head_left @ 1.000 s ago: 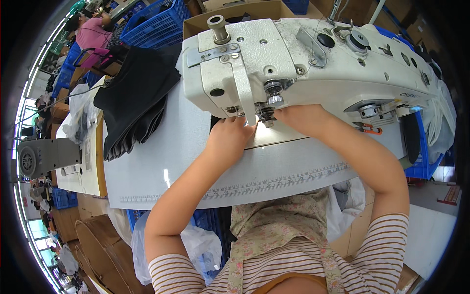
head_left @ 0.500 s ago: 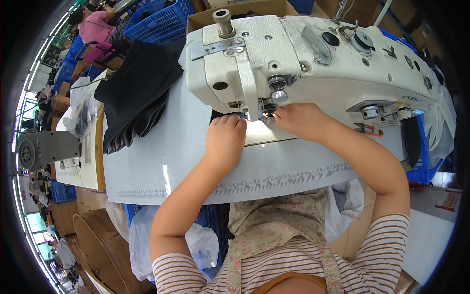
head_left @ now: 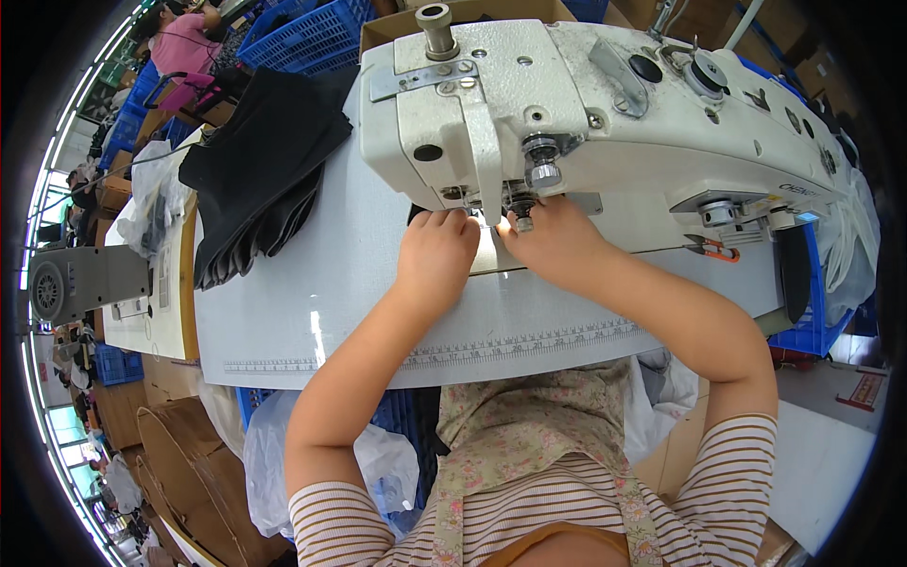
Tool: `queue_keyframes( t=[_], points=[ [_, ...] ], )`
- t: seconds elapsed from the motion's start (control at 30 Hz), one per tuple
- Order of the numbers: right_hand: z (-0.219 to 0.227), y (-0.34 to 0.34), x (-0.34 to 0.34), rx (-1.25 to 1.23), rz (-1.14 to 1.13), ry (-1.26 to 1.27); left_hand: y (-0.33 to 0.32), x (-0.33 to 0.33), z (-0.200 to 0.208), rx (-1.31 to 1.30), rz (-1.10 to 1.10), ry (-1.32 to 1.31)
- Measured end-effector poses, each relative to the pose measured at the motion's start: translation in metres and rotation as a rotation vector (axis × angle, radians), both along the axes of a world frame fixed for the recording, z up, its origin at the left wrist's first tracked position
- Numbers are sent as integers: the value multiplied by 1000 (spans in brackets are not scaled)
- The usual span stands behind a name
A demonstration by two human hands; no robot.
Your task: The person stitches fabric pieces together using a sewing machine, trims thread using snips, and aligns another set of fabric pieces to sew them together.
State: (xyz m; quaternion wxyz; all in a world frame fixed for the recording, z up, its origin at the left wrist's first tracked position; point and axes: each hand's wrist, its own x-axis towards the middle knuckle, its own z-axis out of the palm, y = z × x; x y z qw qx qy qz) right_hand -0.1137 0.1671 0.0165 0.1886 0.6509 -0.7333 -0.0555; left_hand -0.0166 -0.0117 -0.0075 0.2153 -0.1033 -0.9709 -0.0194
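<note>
A white sewing machine (head_left: 529,104) stands over the pale work table (head_left: 274,331), its head above both my hands. My left hand (head_left: 436,250) is closed just left of the needle area, knuckles up, on a black fabric piece (head_left: 414,214) that shows only as a dark edge beside the fingers. My right hand (head_left: 557,244) reaches in from the right under the machine's tension knob (head_left: 543,175). Its fingers are bent together by the needle area, and whatever they pinch is hidden. A lit patch of the machine bed shows between the hands.
A stack of black fabric pieces (head_left: 269,170) lies at the table's left. Orange-handled thread snips (head_left: 711,248) rest under the machine arm. A grey motor-like unit (head_left: 85,283) juts in at far left. Blue crates (head_left: 302,38) stand behind, where a person in pink (head_left: 184,42) sits.
My right hand has moved left, closer to my left hand, narrowing the gap at the needle area. My left hand stays nearly in place. The view has shifted slightly.
</note>
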Motion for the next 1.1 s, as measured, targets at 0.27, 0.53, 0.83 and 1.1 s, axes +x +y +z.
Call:
queue_keyframes(
  t=[0.27, 0.53, 0.83, 1.1],
  points=[
    [-4, -7, 14, 104, -40, -12, 0, 2, 0, -85, -20, 13],
    [-14, -19, 27, 1, -102, -95, -1, 4, -1, -75, -42, 11],
    [-13, -29, 42, -1, -136, -34, -6, 6, -6, -41, 0, -24],
    [-15, -25, 47, 27, -190, -71, -7, 1, -3, -43, 8, 25]
  ],
)
